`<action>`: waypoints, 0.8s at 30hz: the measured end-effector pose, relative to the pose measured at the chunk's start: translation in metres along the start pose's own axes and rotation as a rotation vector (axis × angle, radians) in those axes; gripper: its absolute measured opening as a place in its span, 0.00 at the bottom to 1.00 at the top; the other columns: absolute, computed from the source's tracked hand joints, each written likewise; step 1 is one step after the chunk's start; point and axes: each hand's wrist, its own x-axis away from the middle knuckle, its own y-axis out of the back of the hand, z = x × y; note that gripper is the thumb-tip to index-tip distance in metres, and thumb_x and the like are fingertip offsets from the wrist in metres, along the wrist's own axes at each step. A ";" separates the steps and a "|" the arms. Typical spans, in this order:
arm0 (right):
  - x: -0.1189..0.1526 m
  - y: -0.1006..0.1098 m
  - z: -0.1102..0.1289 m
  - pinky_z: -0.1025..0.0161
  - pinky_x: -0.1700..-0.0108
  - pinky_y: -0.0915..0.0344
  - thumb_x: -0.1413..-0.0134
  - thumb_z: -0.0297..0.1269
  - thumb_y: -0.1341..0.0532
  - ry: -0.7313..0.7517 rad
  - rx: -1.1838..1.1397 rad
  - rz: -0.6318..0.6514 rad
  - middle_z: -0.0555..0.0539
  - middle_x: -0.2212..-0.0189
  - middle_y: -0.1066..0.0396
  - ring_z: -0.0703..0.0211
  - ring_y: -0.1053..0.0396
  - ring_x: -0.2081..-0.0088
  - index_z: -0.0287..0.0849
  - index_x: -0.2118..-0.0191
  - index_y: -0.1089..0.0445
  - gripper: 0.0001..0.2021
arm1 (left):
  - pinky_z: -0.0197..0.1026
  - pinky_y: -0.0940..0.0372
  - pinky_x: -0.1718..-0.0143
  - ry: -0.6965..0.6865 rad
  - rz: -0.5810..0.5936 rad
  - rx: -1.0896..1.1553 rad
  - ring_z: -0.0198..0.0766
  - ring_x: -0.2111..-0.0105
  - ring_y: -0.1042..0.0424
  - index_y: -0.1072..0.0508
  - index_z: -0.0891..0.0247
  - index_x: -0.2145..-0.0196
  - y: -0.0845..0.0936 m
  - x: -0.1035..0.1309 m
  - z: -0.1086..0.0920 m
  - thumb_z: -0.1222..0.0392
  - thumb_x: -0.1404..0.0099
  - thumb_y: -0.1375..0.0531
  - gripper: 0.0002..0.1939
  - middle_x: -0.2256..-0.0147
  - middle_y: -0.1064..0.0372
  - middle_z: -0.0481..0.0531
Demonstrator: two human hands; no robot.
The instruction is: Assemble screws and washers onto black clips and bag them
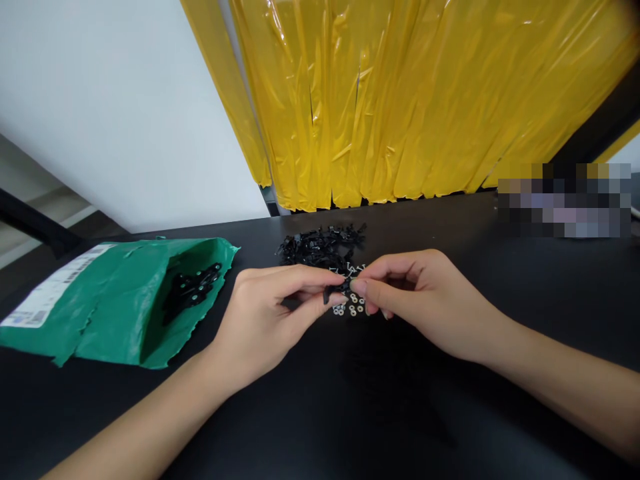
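A small black plastic part (332,292) with a curved end is held over the table, between both hands. The thumb and fingers of my left hand (275,307) pinch it from the left. At its right end my right hand (420,293) closes thumb and forefinger on it; whether a smaller piece is also in that pinch is hidden. Just below and behind the fingertips lie several pale metal washers or nuts (353,310). Silver screws (356,269) are scattered a little farther back. Behind them is a heap of black plastic parts (315,245).
A green plastic mailer bag (115,287) lies on the left, its mouth toward me, with black parts (197,283) inside. Yellow plastic strips (380,100) hang behind the black table (300,427). A pixelated patch (565,200) hides something at the far right.
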 end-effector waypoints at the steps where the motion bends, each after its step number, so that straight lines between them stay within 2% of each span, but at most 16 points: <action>1: 0.000 0.000 0.001 0.65 0.69 0.36 0.36 0.40 0.33 0.013 -0.008 -0.008 0.51 0.74 0.24 0.64 0.31 0.72 0.43 0.67 0.19 0.10 | 0.26 0.26 0.67 0.044 0.008 0.063 0.30 0.70 0.19 0.19 0.60 0.55 0.000 0.001 0.000 0.69 0.37 0.28 0.13 0.65 0.16 0.47; 4: -0.001 0.001 0.002 0.67 0.69 0.36 0.37 0.38 0.33 0.051 -0.020 -0.040 0.52 0.75 0.24 0.66 0.32 0.72 0.43 0.68 0.20 0.09 | 0.31 0.21 0.58 0.182 0.074 0.381 0.36 0.59 0.16 0.27 0.56 0.44 0.002 0.002 -0.001 0.69 0.33 0.32 0.22 0.56 0.17 0.49; 7: -0.001 0.002 0.003 0.68 0.69 0.36 0.37 0.38 0.33 0.064 -0.008 -0.088 0.53 0.75 0.25 0.67 0.32 0.73 0.43 0.69 0.20 0.09 | 0.42 0.19 0.54 0.281 0.147 0.669 0.43 0.52 0.18 0.29 0.55 0.43 0.006 0.002 0.000 0.65 0.27 0.37 0.16 0.50 0.19 0.54; 9: 0.000 0.001 0.004 0.68 0.70 0.35 0.37 0.39 0.33 0.072 0.008 -0.116 0.53 0.75 0.25 0.67 0.32 0.73 0.44 0.69 0.20 0.09 | 0.44 0.19 0.54 0.330 0.149 0.766 0.45 0.51 0.18 0.27 0.57 0.46 0.008 0.001 0.002 0.62 0.25 0.38 0.12 0.50 0.20 0.55; 14: 0.003 0.000 0.006 0.67 0.70 0.35 0.38 0.38 0.32 0.111 0.061 -0.166 0.53 0.74 0.23 0.65 0.30 0.71 0.45 0.67 0.19 0.07 | 0.37 0.19 0.56 0.363 0.119 0.811 0.40 0.53 0.17 0.25 0.59 0.55 0.005 -0.001 0.005 0.62 0.28 0.34 0.06 0.53 0.18 0.52; 17: 0.004 -0.002 0.006 0.66 0.69 0.33 0.39 0.38 0.33 0.119 0.091 -0.169 0.51 0.71 0.20 0.62 0.27 0.69 0.45 0.67 0.19 0.06 | 0.33 0.20 0.55 0.386 0.098 0.787 0.37 0.54 0.17 0.24 0.61 0.58 0.002 -0.001 0.003 0.66 0.31 0.32 0.05 0.53 0.17 0.50; 24: 0.005 -0.006 0.003 0.67 0.69 0.32 0.40 0.34 0.33 0.176 0.134 -0.203 0.52 0.69 0.17 0.62 0.25 0.69 0.46 0.66 0.18 0.06 | 0.29 0.22 0.54 0.482 0.081 0.766 0.34 0.56 0.16 0.22 0.61 0.62 0.002 -0.001 -0.004 0.66 0.32 0.31 0.04 0.55 0.16 0.46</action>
